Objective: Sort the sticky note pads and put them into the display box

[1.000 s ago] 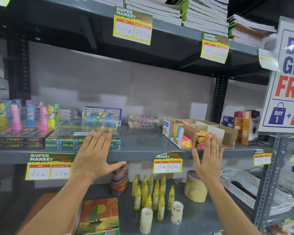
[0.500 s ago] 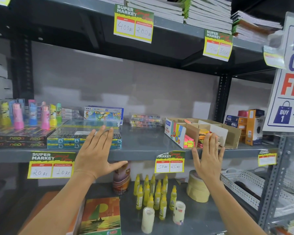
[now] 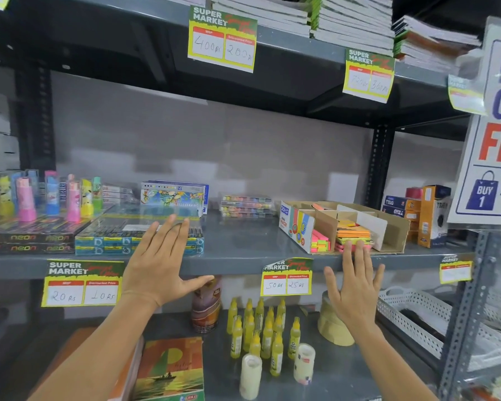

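Observation:
A brown cardboard display box (image 3: 394, 230) with white dividers sits on the middle shelf at right. Inside it lie orange and yellow sticky note pads (image 3: 352, 230) and a pink, yellow and green stack (image 3: 320, 241) in the front compartment. My right hand (image 3: 355, 287) is raised flat, fingers spread, just in front of and below the box, holding nothing. My left hand (image 3: 159, 264) is also flat and open, in front of the pencil packs at the shelf edge.
Grey metal shelf (image 3: 243, 244) carries pencil packs (image 3: 139, 235), neon boxes (image 3: 26, 241), colourful bottles (image 3: 26, 198) and small boxes (image 3: 417, 212) at right. Below stand yellow glue bottles (image 3: 258, 328), tape rolls (image 3: 336, 325), a white basket (image 3: 417, 319) and a notebook (image 3: 171, 369).
Both hands stay raised and open, barely shifting. The view has drifted a little left and down, so the shelf contents sit slightly further right.

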### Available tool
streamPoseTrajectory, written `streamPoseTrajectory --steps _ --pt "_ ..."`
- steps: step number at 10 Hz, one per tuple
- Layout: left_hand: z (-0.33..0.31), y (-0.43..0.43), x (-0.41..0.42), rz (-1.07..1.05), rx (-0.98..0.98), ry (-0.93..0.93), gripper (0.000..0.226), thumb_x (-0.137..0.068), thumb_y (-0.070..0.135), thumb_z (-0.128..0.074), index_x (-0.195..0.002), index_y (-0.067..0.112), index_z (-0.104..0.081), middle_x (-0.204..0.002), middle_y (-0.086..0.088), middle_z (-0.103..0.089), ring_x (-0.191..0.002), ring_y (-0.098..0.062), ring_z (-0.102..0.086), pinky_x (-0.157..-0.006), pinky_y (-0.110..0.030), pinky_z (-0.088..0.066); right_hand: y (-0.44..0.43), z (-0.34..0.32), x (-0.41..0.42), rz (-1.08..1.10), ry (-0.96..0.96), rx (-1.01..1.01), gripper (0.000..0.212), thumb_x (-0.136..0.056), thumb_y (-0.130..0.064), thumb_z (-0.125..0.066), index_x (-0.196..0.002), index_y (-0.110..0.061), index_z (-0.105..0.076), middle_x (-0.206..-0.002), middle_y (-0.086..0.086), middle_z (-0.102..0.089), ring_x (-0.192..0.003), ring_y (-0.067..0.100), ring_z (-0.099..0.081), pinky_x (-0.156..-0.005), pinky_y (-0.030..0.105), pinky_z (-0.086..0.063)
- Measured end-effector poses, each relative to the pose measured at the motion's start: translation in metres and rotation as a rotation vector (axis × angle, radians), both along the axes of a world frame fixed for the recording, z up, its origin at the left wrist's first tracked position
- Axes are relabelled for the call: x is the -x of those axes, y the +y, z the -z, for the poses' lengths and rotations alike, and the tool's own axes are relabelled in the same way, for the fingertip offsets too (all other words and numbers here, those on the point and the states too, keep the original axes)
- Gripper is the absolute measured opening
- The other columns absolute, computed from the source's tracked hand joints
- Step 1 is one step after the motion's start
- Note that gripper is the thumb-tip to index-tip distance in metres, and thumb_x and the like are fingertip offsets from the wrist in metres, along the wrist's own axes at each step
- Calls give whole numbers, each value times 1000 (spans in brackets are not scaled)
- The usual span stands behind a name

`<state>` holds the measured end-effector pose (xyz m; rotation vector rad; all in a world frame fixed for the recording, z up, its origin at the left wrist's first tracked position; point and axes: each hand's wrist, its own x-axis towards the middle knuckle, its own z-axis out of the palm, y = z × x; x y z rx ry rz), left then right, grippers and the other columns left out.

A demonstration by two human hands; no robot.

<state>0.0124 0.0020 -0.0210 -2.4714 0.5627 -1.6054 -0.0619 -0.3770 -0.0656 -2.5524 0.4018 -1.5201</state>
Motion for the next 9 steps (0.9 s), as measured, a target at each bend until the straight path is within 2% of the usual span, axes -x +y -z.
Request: streamPoseTrajectory --steps 2,5,7,8,9 --pt "0 0 0 7 0 17 110 -78 84 -39 -141 -7 -45 -142 -23 -53 -138 -34 -43 -120 -47 -23 1 -5 4 14 32 -1 76 -92 -67 -14 -151 -21 -27 -157 9 -28 -144 27 -25 -115 57 -11" --pt "-2 0 2 46 15 26 110 -78 83 -40 -140 -6 -47 -141 -23 -53 -137 -35 -44 -121 -46 -20 4 -10 10 10 111 -21 80 -90 -70 -12 -152 -19 -23 -158 10 -25 -145 28 -22 -113 59 -13" --pt "-3 0 5 49 13 76 110 -77 83 -40 -141 -6 -46 -143 -22 -52 -139 -33 -42 -120 -49 -23 5 -17 17 2 150 -36 85 -89 -72 -7 -150 -17 -28 -156 13 -29 -143 31 -26 -114 60 -15" --pt "-3 1 10 70 25 107 112 -76 85 -39 -142 -5 -45 -144 -21 -51 -142 -32 -38 -119 -54 -22 10 -28 21 -18 70 -47 81 -90 -70 -11 -151 -18 -23 -157 14 -26 -143 34 -26 -114 60 -17" --pt "0 -8 20 71 64 167 113 -80 87 -29 -151 -1 -32 -157 -17 -34 -148 -29 -25 -118 -60 -17 22 -61 27 -37 -70 -38 80 -92 -67 -16 -152 -14 -18 -158 15 -22 -144 33 -23 -114 58 -18"
